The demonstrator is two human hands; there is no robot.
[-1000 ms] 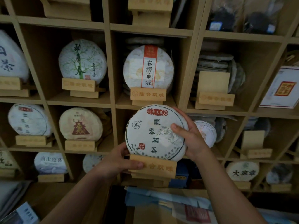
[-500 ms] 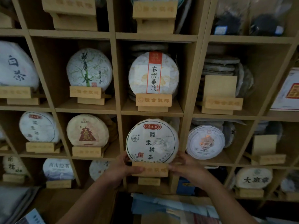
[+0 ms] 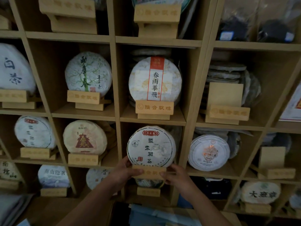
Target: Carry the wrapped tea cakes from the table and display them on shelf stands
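Head view: the left hand (image 3: 123,172) and right hand (image 3: 175,174) each pinch an end of the wooden stand (image 3: 149,172), which carries the wrapped tea cake (image 3: 151,146) upright in a middle shelf (image 3: 153,120) compartment

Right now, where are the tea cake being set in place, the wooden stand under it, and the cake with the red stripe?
Tea cake (image 3: 151,145): head view, centre of its wrapper.
Wooden stand (image 3: 151,172): head view, front bar between the hands.
Red-striped cake (image 3: 155,79): head view, on its stripe.
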